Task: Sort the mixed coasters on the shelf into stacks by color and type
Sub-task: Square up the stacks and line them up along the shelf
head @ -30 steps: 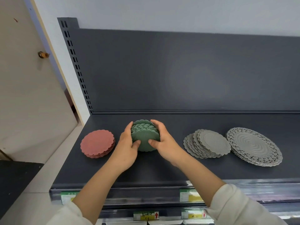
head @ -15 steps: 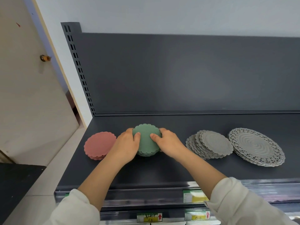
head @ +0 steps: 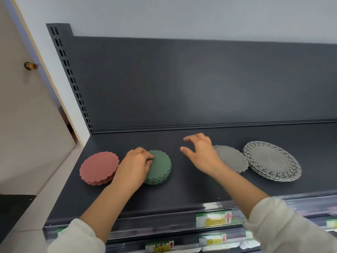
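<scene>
On dark grey shelf (head: 182,189), likely light, floppy stack of green scalloped coasters (head: 161,166), gripped at rim by left hand (head: 134,164); right hand (head: 199,152) spread, empty.

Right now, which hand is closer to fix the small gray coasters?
Probably the right. The right hand hangs open just beside the small gray coasters, partly in front of them, while the left hand rests on the green stack, farther off.

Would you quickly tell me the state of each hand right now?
Left hand: fingers curled on the green coaster stack, holding its edge.
Right hand: open, holding nothing.
</scene>
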Motion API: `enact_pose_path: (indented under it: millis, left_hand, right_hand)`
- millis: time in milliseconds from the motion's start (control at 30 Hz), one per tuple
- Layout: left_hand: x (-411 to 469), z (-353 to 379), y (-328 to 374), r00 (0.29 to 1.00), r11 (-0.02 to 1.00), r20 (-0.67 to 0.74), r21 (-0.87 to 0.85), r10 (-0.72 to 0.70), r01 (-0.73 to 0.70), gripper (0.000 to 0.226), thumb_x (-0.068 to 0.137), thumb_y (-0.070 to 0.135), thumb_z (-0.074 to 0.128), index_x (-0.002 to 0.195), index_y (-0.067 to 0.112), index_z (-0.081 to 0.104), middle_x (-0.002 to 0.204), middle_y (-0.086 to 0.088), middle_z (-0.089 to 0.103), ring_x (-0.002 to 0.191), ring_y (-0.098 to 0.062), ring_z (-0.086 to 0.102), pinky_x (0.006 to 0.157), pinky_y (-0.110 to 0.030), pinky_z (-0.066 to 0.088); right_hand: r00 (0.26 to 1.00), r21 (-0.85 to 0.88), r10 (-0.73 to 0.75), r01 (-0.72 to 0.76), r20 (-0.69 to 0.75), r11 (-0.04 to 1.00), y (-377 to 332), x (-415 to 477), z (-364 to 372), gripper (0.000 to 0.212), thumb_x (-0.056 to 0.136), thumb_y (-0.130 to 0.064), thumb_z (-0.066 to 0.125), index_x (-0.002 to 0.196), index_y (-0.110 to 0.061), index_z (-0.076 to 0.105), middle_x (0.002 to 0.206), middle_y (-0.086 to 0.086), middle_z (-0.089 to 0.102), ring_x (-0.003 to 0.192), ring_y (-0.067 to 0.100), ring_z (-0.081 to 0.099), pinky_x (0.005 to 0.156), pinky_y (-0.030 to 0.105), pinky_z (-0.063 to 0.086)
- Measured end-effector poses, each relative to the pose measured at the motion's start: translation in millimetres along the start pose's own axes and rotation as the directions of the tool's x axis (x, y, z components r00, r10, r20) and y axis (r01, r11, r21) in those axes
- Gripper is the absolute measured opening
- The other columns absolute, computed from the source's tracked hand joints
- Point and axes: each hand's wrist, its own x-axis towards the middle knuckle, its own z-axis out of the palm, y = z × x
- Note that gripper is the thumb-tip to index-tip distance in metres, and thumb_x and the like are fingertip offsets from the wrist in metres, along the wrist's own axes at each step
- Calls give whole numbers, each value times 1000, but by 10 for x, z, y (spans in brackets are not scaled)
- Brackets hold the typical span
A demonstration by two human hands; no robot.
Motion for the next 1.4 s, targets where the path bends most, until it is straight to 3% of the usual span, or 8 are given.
enact_pose_path:
  millis: [133,267,367,700,900,1033,1267,1400]
  left_hand:
    - [29,0,5,1000,1000,8,8,-26,26,22,91,16,55,109,18,68,115,-1,61,108,-22,54,92,-32,45]
    - [42,-49,155,998,984,43,174,-52,44,27,91,16,51,114,22,65,121,1,60,111,-24,53,91,-40,45]
    - [47,-69,489,999,992,-47,125,21,-15,36,92,17,50,128,21,54,127,0,59,119,-24,50,95,-38,41]
    - [294,551,1354,862,967,460,-22,-215,253,87,82,69,37,147,16,17,148,-9,36,136,-28,32,109,-45,33]
    - [365,666,1619,844,934,452,-60,-289,352,112,66,63,69,148,16,8,151,-9,25,138,-29,22,113,-42,27]
    - [396,673,1691,858,801,404,-372,-316,470,113,56,29,88,145,20,19,140,-6,29,127,-23,38,105,-33,36]
    - [288,703,1833,955,826,218,-487,-200,284,82,60,7,85,126,25,41,109,10,49,103,-12,51,87,-24,43]
    - [119,693,1939,991,848,104,-514,-88,129,75,67,3,78,118,39,38,111,17,52,106,-5,53,88,-20,44]
  right_hand:
    - [980,-119,116,-98,160,988,550,109,-583,55,88,-27,62,138,-17,41,145,6,39,134,24,35,108,34,31]
    - [831,-129,225,-184,509,974,848,175,-873,77,80,-5,67,145,-18,29,150,-2,31,137,20,32,112,31,27]
    - [783,-173,257,-192,566,966,925,239,-878,87,75,-2,69,147,-20,23,152,-2,29,138,20,30,113,36,27]
    - [776,-180,260,-190,575,965,1031,245,-852,91,71,-17,77,146,-17,25,148,3,35,132,26,39,107,37,37]
    - [791,-226,233,-123,566,966,1052,177,-849,94,69,-27,80,144,-17,25,142,9,32,128,29,40,104,40,41]
    - [832,-96,179,-151,526,984,1116,79,-829,96,67,-26,82,143,-17,24,140,8,29,128,29,39,104,40,40]
    - [936,158,47,-108,348,982,1186,-157,-816,111,60,-20,86,146,-22,17,145,6,33,133,24,33,107,36,34]
    - [977,143,-25,-6,210,990,1192,-324,-846,84,58,-24,86,127,-18,39,123,2,43,115,19,43,94,33,42]
